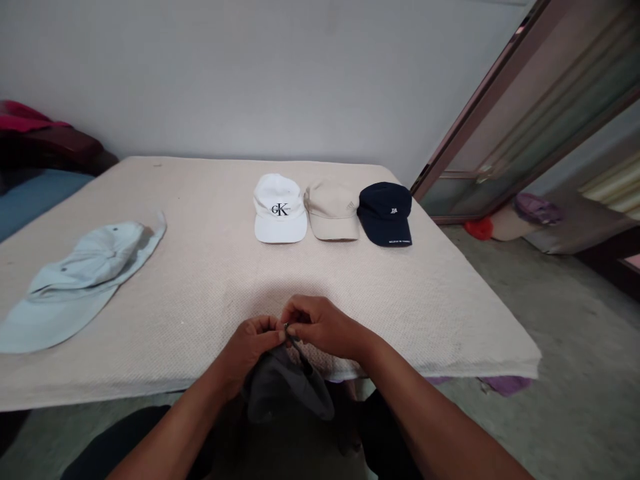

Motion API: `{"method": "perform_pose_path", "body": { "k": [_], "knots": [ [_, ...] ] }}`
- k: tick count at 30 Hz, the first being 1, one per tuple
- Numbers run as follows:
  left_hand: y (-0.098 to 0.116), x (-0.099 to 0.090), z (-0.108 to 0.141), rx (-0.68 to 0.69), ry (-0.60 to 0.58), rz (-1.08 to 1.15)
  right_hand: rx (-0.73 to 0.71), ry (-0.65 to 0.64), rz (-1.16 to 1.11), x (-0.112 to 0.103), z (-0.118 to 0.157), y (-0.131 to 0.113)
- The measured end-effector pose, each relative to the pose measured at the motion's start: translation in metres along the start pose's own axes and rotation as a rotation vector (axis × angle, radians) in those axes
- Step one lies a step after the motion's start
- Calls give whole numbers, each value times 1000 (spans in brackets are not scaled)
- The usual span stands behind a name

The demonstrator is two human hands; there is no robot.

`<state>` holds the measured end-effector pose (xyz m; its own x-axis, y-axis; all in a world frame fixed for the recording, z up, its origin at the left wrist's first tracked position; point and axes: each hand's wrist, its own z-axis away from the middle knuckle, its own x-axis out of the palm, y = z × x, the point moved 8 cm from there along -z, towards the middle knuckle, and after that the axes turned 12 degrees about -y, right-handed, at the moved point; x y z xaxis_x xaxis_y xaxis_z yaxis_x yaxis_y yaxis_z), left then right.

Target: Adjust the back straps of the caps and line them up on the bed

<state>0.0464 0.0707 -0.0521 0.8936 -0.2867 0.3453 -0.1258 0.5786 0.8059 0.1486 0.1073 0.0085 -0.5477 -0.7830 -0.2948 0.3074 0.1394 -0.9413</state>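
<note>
We hold a dark grey cap (287,387) at the near edge of the table (210,280), just below our fingers, where it hangs down from them toward our lap. Our left hand (253,347) has its fingers curled in and pressed together, pinching the top edge of the cap. Our right hand (320,323) meets it from the other side, thumb and forefinger closed on a small metal piece (287,327) at that same edge, likely the strap buckle, though it is too small to tell for sure. The fingertips of both hands touch each other over this piece.

Beyond our fingers, well apart from them, three caps sit in a row with their brims toward us: a white cap (279,210) with black letters straight ahead of the left fingers, a beige cap (331,210) just beside it to the right, and a navy cap (386,213) touching or nearly touching the beige one, furthest right. Far to the left of our fingers a pale blue hat (80,280) with a wide brim lies flat on the cream cloth that covers the table. A grey wall (250,73) rises behind the table, and a glass door frame (500,120) leans off to the right.
</note>
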Motion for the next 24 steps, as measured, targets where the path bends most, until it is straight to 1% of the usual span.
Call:
{"method": "perform_pose_path", "body": {
  "k": [4,9,11,14,18,24],
  "knots": [
    [-1,0,-1,-18,-33,-15,-1,-21,18,2,0,-2],
    [4,8,-2,34,-76,-78,-4,-44,55,3,1,-2],
    [3,10,-3,29,-87,-69,13,-69,65,4,1,0],
    [-1,7,-2,18,-71,-70,32,-95,102,6,2,2],
    [-3,2,-2,12,-44,-107,34,-77,185,5,2,-1],
    [-6,4,-3,7,-53,-114,27,-70,204,4,1,-5]
  ]
}}
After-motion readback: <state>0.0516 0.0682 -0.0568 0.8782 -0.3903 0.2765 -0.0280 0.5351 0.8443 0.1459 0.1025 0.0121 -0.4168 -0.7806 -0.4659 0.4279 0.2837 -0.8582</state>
